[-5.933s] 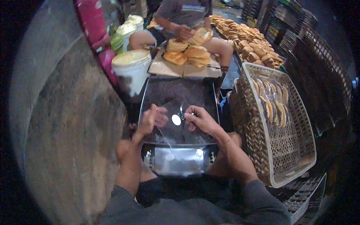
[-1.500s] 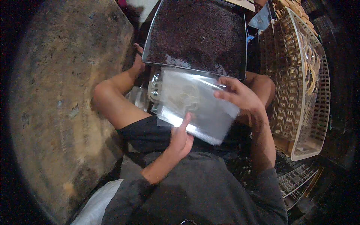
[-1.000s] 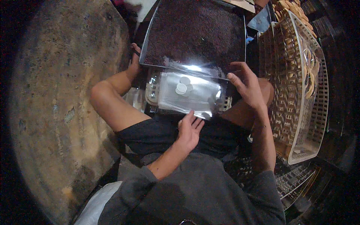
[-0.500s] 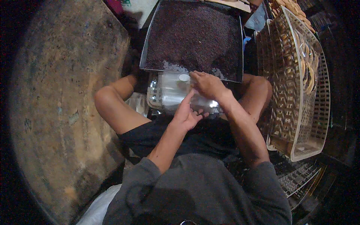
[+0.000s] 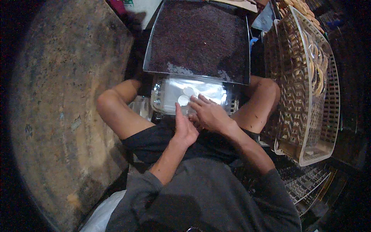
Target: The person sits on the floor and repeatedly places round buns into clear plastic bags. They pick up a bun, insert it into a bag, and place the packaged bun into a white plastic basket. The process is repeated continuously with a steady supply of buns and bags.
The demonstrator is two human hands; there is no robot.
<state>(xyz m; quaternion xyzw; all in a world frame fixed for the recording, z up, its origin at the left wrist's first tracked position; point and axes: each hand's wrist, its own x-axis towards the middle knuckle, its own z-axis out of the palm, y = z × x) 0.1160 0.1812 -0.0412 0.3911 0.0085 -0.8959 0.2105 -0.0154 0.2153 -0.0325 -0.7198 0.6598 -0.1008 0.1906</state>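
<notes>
A stack of clear plastic bags (image 5: 174, 87) lies in a shallow pale plastic basket (image 5: 155, 102) between my knees. Two white round labels show on the plastic, one label (image 5: 188, 91) slightly farther away than the other label (image 5: 183, 100). At the stack's near edge, my left hand (image 5: 186, 130) has its thumb stretched up beside a bag, its curled fingers partly hidden. My right hand (image 5: 210, 113) reaches over the same bag with fingertips close to the nearer label. The bag runs down between both hands; its lower end is hidden.
Just beyond the bags, a large metal tray (image 5: 145, 58) holds dark granular material. On the right stands a tall cream plastic crate (image 5: 305, 156) with wrapped, curved tan items inside. A worn board (image 5: 73, 108) spans the left side.
Both hands have drawn back toward me, the right most of all, away from the tray. The raised plastic has come down, and a second round label now shows.
</notes>
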